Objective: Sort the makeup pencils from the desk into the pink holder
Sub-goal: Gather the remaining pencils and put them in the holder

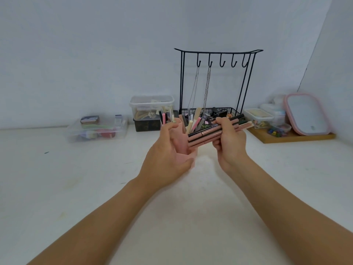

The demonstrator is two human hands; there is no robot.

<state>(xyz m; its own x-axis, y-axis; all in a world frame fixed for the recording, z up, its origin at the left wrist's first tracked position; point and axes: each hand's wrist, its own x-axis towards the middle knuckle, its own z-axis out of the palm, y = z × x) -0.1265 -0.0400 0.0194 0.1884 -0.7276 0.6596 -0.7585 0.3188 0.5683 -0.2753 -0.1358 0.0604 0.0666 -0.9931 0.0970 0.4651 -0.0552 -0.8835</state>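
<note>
Above desk, right hand (230, 142) grips pencils (205, 135), lettering perhaps unreadable.

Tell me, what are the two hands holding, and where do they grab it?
The left hand grips the pink holder round its side. The right hand grips a bundle of makeup pencils around their middle, with both ends sticking out.

The white surface (76, 188) runs back to a pale wall and carries a row of things along its far edge. From the left stand a clear plastic box (97, 129) of small items, a dark box (147, 124) with a lidded clear tub (151, 105) stacked on it, and a black wire stand (215, 83) with hooks, chains and a basket base. At the far right a wooden tray (292, 137) holds small containers and a pink-rimmed mirror (307, 114).
</note>
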